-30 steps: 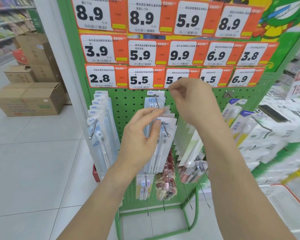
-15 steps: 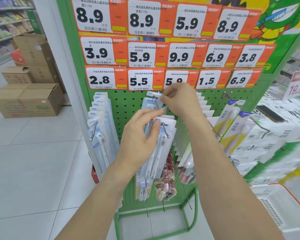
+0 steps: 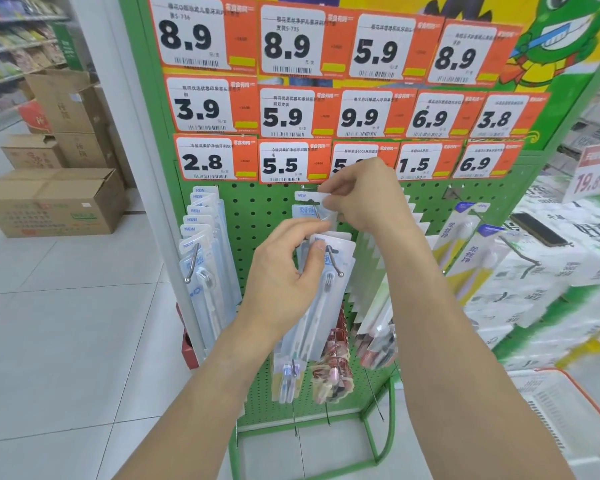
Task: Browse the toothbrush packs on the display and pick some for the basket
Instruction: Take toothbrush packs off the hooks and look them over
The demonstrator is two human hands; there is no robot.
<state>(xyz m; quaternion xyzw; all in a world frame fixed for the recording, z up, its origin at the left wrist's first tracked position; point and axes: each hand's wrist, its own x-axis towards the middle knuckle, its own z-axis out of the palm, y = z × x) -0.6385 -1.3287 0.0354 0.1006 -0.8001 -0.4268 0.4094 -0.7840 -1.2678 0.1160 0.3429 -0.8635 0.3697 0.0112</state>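
Pale blue toothbrush packs (image 3: 329, 292) hang on a metal hook at the middle of the green pegboard display (image 3: 257, 216). My left hand (image 3: 284, 271) grips the top of the front packs, thumb across their face. My right hand (image 3: 364, 195) pinches the white top tab of a pack (image 3: 309, 196) hanging further back on the same hook. Another row of blue packs (image 3: 205, 258) hangs to the left, and yellow-white packs (image 3: 468, 258) to the right. The red-rimmed basket (image 3: 568, 414) sits low at the right edge.
Orange price tags (image 3: 284, 112) cover the upper board. Cardboard boxes (image 3: 56, 202) are stacked on the tiled floor at the left. White stacked tissue packs (image 3: 561, 271) stand to the right. Small pink and red packs (image 3: 333, 368) hang lower on the board.
My right hand has come down from the price tags to the top of the hook and now pinches a pack's tab. My left hand has kept its hold on the front packs.
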